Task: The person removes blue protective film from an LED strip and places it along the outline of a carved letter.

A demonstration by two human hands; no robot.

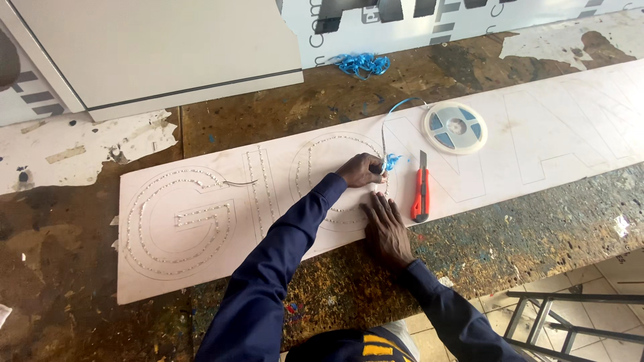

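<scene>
One reel (455,127); one knife (420,189); two hands (362,169)

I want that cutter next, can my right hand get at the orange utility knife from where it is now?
Probably yes. The right hand lies flat on the white board, just left of the orange utility knife, with nothing between them. The left hand is busy pinching the strip.

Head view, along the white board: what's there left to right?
Large outlined round letter lined with strip → narrow straight letter → left hand pinching the strip → right hand flat on the board → orange utility knife → strip reel.
</scene>
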